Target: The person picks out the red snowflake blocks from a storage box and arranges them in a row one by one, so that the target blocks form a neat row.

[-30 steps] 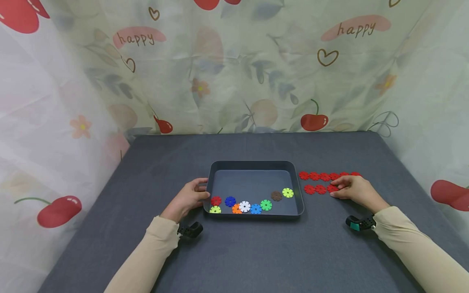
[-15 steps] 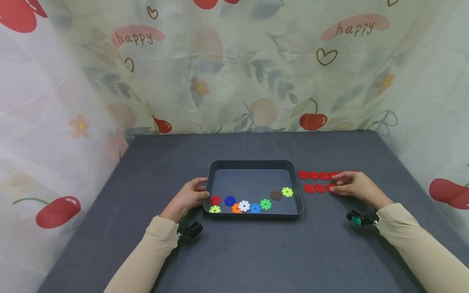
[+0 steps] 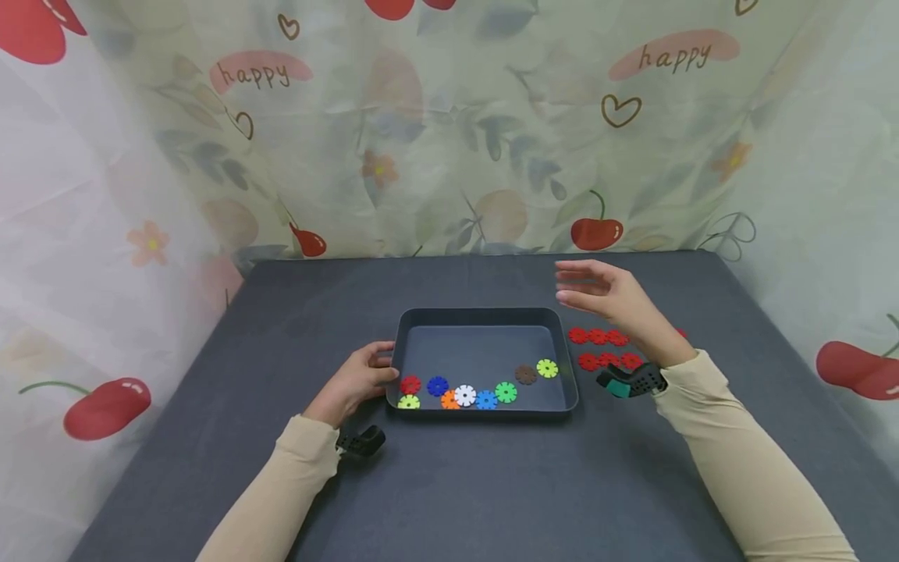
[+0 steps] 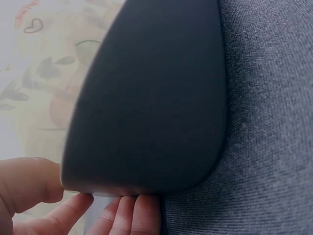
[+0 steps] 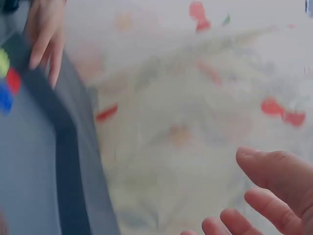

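Note:
A dark grey rectangular tray (image 3: 485, 316) lies on the table. Several notched plastic discs of different colours are inside, among them a white disc (image 3: 465, 396) and a brown disc (image 3: 525, 375). My left hand (image 3: 354, 382) holds the tray at its left side. The left wrist view shows the thumb (image 4: 34, 181) at the rim and the fingers (image 4: 145, 215) against the outer wall. Above the table, beyond the tray's back right corner, my right hand (image 3: 607, 297) hovers with nothing in it, thumb and fingers spread apart in the right wrist view.
Two rows of red notched discs (image 3: 597, 336) lie right of the tray, partly hidden beneath my right hand and wrist. A printed curtain (image 3: 449, 133) hangs behind the table and at both sides. Grey cloth (image 3: 477, 484) covers the table.
My right hand has left the red discs, rising and moving left and back toward the tray's far right corner. The left hand has stayed at the tray.

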`<state>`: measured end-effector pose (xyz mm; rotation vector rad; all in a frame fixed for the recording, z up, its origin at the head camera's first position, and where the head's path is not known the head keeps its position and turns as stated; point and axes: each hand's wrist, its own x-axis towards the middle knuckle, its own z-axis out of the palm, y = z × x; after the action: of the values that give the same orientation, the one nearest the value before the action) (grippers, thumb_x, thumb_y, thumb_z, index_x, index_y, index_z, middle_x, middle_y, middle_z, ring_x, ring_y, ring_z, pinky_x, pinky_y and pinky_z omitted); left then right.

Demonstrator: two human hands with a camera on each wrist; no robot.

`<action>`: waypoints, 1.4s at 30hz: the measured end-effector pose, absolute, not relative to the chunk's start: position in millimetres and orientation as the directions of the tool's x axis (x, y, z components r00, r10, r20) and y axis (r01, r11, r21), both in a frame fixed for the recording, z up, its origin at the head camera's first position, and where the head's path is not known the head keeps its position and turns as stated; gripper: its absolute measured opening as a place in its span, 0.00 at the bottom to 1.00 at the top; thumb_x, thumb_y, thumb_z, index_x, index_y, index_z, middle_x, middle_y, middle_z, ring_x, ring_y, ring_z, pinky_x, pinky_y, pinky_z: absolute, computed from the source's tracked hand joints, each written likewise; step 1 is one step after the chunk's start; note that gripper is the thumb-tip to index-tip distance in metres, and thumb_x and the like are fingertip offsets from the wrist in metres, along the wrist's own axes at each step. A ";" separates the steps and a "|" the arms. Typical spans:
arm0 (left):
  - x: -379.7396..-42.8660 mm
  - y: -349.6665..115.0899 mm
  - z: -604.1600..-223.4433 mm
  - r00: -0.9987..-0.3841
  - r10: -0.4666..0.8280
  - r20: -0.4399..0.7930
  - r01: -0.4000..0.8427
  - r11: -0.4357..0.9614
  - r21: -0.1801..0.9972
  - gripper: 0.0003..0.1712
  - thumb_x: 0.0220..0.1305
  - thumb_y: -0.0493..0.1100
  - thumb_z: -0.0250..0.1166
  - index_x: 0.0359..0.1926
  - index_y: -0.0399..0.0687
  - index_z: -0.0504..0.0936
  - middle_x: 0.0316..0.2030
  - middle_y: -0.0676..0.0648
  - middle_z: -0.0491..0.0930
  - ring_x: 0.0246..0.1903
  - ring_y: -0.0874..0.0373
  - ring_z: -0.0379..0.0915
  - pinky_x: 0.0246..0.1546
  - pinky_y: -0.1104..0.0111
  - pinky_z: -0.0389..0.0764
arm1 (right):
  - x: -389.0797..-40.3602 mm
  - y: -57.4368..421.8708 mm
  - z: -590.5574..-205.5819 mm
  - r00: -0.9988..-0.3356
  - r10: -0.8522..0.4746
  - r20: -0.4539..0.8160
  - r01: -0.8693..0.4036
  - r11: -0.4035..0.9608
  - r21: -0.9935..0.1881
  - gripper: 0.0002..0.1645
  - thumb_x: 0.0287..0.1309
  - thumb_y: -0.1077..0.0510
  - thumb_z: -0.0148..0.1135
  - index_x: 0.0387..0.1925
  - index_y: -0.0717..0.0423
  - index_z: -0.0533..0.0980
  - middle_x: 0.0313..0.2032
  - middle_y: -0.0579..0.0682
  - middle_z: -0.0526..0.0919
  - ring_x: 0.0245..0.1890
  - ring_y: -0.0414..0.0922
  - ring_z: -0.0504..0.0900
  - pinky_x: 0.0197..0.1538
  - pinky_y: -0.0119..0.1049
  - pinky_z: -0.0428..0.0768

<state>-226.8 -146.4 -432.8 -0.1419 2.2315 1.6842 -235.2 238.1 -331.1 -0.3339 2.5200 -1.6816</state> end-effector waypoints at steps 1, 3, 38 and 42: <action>-226.7 -146.4 -432.6 -0.937 0.122 -0.328 -0.282 0.292 0.914 0.35 0.64 0.30 0.59 0.71 0.44 0.60 0.63 0.32 0.68 0.59 0.40 0.70 0.59 0.45 0.71 | -236.9 227.9 -327.5 -0.966 -0.253 0.057 -0.146 0.346 -0.927 0.35 0.58 0.47 0.67 0.66 0.47 0.68 0.63 0.50 0.73 0.58 0.40 0.78 0.56 0.35 0.79; -226.9 -146.2 -432.9 -0.936 0.122 -0.330 -0.283 0.293 0.913 0.35 0.65 0.30 0.59 0.71 0.44 0.60 0.64 0.32 0.67 0.60 0.40 0.70 0.59 0.45 0.71 | -240.7 207.7 -322.0 -0.950 -0.299 0.086 -0.178 0.296 -0.938 0.34 0.58 0.50 0.67 0.65 0.49 0.69 0.63 0.51 0.74 0.60 0.44 0.77 0.58 0.39 0.78; -228.9 -146.9 -432.8 -0.929 0.136 -0.345 -0.299 0.279 0.913 0.34 0.65 0.30 0.58 0.71 0.43 0.60 0.64 0.31 0.67 0.61 0.40 0.68 0.60 0.45 0.70 | -284.6 40.6 -413.8 -0.609 -0.724 -0.323 -0.348 0.610 -0.712 0.26 0.47 0.63 0.75 0.51 0.52 0.81 0.51 0.47 0.81 0.49 0.41 0.77 0.55 0.33 0.77; -227.6 -148.3 -432.5 -0.928 0.149 -0.341 -0.292 0.275 0.916 0.34 0.66 0.31 0.58 0.71 0.42 0.59 0.64 0.30 0.66 0.61 0.40 0.68 0.60 0.46 0.71 | -283.8 35.5 -413.4 -0.614 -0.711 -0.342 -0.388 0.649 -0.655 0.24 0.46 0.61 0.76 0.48 0.47 0.82 0.50 0.45 0.79 0.49 0.40 0.76 0.53 0.33 0.77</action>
<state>-227.6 -148.3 -432.5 -0.1292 2.1914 1.6926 -283.8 35.5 -413.4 -0.8510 2.2747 -0.7157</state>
